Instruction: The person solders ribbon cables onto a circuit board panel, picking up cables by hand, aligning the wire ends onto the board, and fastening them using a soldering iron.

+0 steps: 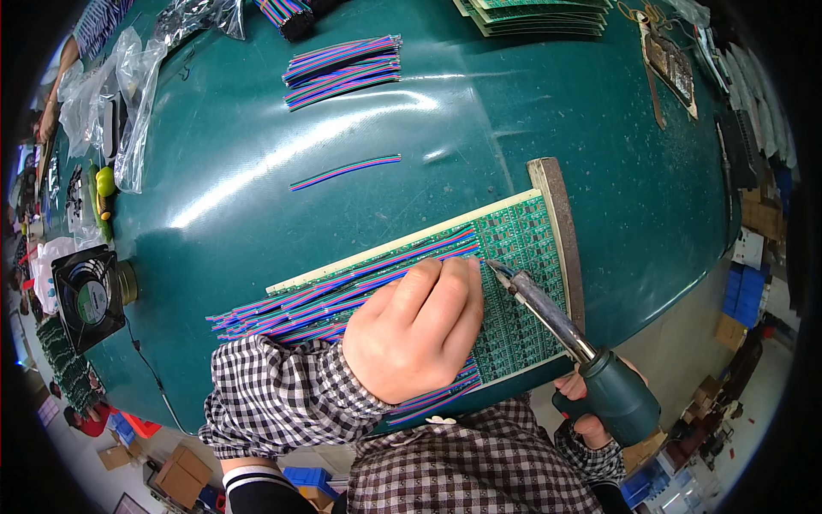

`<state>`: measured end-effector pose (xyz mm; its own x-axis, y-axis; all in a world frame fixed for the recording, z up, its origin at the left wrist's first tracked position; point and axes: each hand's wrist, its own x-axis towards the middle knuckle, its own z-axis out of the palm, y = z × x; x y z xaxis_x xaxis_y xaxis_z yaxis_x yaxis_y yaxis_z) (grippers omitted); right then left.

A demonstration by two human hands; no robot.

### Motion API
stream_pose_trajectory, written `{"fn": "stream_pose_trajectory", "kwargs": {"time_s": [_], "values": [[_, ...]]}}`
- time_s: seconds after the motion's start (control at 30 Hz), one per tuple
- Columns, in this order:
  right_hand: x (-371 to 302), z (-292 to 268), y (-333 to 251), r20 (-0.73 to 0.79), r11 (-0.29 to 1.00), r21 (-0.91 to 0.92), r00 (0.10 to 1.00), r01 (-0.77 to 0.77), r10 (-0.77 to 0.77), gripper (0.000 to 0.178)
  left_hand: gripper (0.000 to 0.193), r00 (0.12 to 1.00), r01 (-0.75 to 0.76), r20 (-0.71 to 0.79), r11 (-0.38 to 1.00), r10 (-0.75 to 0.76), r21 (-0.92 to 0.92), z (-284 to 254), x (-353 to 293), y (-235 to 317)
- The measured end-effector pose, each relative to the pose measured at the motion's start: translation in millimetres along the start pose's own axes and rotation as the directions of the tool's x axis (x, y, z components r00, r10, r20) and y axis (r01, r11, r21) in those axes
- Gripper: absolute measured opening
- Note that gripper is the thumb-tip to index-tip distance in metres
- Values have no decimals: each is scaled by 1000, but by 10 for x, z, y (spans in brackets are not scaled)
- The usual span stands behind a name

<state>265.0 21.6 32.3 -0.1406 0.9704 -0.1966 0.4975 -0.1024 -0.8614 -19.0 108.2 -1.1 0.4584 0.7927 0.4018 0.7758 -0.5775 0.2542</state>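
My left hand (417, 330) lies over a green circuit board panel (522, 295), its fingers pinched together at the ends of the coloured ribbon wires. Many blue, red and dark ribbon wires (282, 319) run leftward from the panel, partly under my left hand and sleeve. My right hand (578, 398) is wrapped round the dark green handle of a soldering gun (621, 394). The gun's tip meets the panel just right of my left fingertips. A brownish bar (556, 231) stands along the panel's right edge.
One loose ribbon wire (345, 172) lies beyond the panel, with wire bundles (342, 71) farther back. More circuit boards (535, 15) are stacked at the far edge. A black fan (89, 298) stands at left, near plastic bags (111, 94). A stained metal piece (668, 64) lies far right.
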Motion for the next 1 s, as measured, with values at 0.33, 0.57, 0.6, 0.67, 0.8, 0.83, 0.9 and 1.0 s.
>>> {"fn": "stream_pose_trajectory", "kwargs": {"time_s": [0.33, 0.57, 0.6, 0.67, 0.8, 0.83, 0.9, 1.0], "values": [[-124, 13, 91, -60, 999, -35, 998, -4, 2, 59, 34, 1000, -21, 1, 1000, 21, 21, 29, -29, -13], [-107, 38, 121, 2, 1000, -12, 1000, -12, 12, 64, 36, 1000, 4, -8, 1000, -4, -12, 11, 15, -3], [-96, 108, 54, -91, 977, 206, 993, -58, 78, 65, 36, 1000, -4, 5, 1000, 4, -19, -7, 43, -4], [-300, 190, 396, -288, 842, 536, 923, -66, 255, 62, 37, 1000, 3, 30, 1000, -3, -15, -79, 50, -22], [127, 130, 346, -73, 597, 799, 997, 67, -13, 79, 40, 996, 26, 81, 1000, -25, -6, -103, 7, 19], [177, 131, 373, -113, 602, 794, 994, 89, 2, 78, 39, 995, 46, 88, 999, -45, -18, -99, 10, 27], [279, 84, 382, -134, 582, 806, 991, 110, -2, 76, 42, 992, 109, 86, 979, -95, -173, -255, 4, -26], [271, -51, 449, -149, 519, 848, 988, 104, 46, 77, 34, 986, 167, 46, 963, -161, -213, -484, 252, -415]]}}
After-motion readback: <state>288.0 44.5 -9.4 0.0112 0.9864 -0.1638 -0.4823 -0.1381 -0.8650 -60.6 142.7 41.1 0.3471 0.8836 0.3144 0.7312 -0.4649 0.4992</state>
